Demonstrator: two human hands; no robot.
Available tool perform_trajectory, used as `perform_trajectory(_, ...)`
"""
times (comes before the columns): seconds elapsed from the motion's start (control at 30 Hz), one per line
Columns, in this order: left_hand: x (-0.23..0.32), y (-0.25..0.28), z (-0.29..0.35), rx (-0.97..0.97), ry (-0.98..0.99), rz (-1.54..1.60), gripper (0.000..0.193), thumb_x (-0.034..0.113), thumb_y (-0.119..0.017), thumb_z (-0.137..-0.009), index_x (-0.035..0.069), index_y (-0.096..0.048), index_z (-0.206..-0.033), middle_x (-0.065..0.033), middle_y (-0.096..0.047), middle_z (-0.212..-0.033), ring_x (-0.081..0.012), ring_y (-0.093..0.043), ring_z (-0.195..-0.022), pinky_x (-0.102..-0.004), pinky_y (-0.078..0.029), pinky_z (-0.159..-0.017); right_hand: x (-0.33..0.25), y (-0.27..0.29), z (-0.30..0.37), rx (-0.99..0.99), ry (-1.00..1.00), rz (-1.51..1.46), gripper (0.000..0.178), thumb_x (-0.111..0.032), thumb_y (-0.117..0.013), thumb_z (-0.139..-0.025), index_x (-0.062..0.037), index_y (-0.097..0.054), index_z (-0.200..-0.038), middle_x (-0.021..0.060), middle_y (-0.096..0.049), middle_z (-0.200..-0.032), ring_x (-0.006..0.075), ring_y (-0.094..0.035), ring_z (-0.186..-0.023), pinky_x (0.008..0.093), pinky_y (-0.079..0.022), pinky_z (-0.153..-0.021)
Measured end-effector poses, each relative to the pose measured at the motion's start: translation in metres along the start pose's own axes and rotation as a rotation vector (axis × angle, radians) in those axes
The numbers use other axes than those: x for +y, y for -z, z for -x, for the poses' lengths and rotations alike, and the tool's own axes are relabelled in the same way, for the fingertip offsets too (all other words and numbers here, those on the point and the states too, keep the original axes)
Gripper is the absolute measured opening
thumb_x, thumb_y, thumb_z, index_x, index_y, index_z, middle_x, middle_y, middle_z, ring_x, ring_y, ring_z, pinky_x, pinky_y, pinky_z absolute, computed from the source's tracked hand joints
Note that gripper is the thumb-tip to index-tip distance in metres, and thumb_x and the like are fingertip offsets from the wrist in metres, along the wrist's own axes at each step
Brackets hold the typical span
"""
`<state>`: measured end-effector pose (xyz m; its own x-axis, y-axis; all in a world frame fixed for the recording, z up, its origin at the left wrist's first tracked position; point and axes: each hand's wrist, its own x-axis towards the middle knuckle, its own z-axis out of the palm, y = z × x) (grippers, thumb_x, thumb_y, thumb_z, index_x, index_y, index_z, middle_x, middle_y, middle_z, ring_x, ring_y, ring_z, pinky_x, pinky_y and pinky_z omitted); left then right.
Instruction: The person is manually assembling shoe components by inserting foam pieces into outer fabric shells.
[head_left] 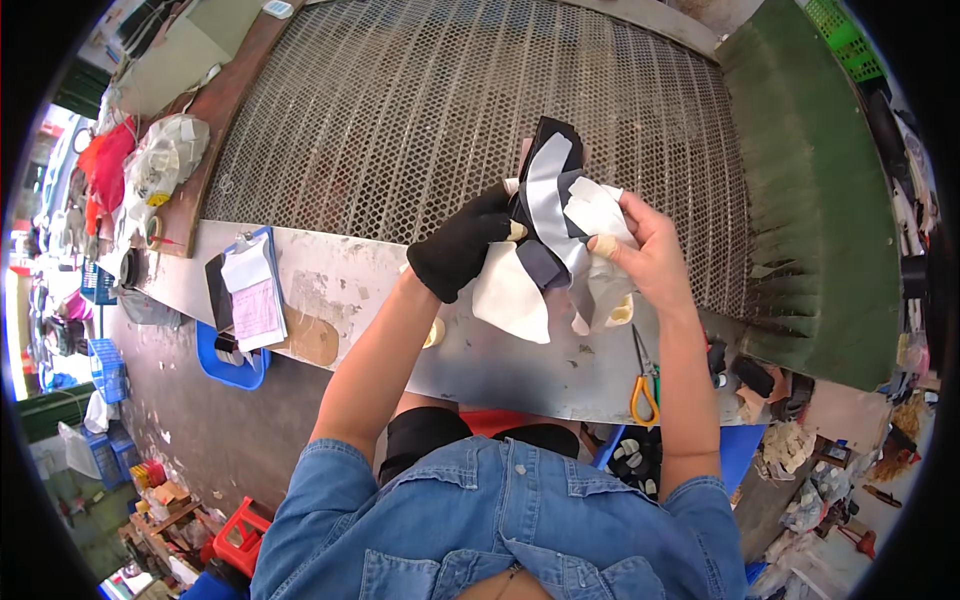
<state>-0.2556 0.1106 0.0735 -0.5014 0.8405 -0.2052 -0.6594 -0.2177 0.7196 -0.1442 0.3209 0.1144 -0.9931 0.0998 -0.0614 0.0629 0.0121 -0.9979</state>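
Observation:
A floppy shoe upper (547, 205) of black, light grey and white pieces is held up between my two hands above the near edge of a mesh conveyor. My left hand (465, 240), in a black glove with the thumb tip showing, grips its left side. The thumb and fingers of my right hand (645, 250) pinch a white part (597, 210) at the right; a pale wrap covers that thumb. White flaps (512, 295) hang below the hands. Scissors (643, 400) with yellow-orange handles lie on the metal ledge (480, 365), near my right forearm.
The perforated mesh belt (400, 120) stretches away ahead, with a green flap curtain (820, 190) at its right. A clipboard with papers (255, 295) lies on the ledge at left, beside a blue basket (235, 370). Plastic bags (170, 160) sit at far left, a red stool (240, 535) lower left.

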Motion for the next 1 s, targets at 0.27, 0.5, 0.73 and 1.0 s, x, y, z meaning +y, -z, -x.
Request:
perform_trajectory(0.27,-0.071,-0.013,0.041,-0.026,-0.083,-0.24,0.052,0.011,-0.065,-0.081,0.0,-0.05,-0.129,-0.0065,-0.062,-0.111,-0.0145,-0.06,-0.096,-0.0291,-0.049,-0.085,0.047,0.008,0.063,0.077,0.185,0.081,0.038,-0.009,-0.067,-0.086,0.0044,-0.059,-0.12,0.0103,-0.067,-0.11,0.0127,-0.063,-0.098,0.025,-0.05,-0.086)
perform_trajectory(0.5,-0.14,-0.019,0.07,-0.034,-0.22,-0.773,0.043,0.015,-0.071,-0.078,0.004,-0.059,-0.118,-0.0022,-0.065,-0.098,-0.009,-0.058,-0.088,-0.0248,-0.047,-0.076,0.074,0.023,0.122,0.24,0.216,0.446,0.022,-0.007,-0.064,-0.087,0.0026,-0.066,-0.106,-0.007,-0.053,-0.061,-0.0009,-0.04,-0.056,0.0202,-0.028,-0.05)
perform_trajectory(0.73,-0.181,-0.048,0.075,0.115,-0.542,-1.141,0.045,0.017,-0.074,-0.071,0.001,-0.06,-0.112,-0.0096,-0.064,-0.088,-0.0176,-0.063,-0.078,-0.0304,-0.051,-0.072,0.076,0.056,0.18,0.285,0.174,0.553,0.02,-0.008,-0.067,-0.083,-0.0013,-0.068,-0.102,0.0004,-0.066,-0.078,0.0042,-0.054,-0.07,0.0221,-0.045,-0.067)
perform_trajectory(1.0,-0.213,-0.052,0.055,0.228,-0.802,-1.122,0.042,0.013,-0.073,-0.071,0.003,-0.06,-0.11,-0.0125,-0.061,-0.092,-0.0288,-0.065,-0.082,-0.0362,-0.052,-0.071,0.089,-0.009,0.224,0.566,0.362,0.675,0.023,-0.017,-0.076,-0.074,-0.0023,-0.07,-0.09,0.0054,-0.064,-0.08,0.0138,-0.058,-0.064,0.028,-0.046,-0.061)
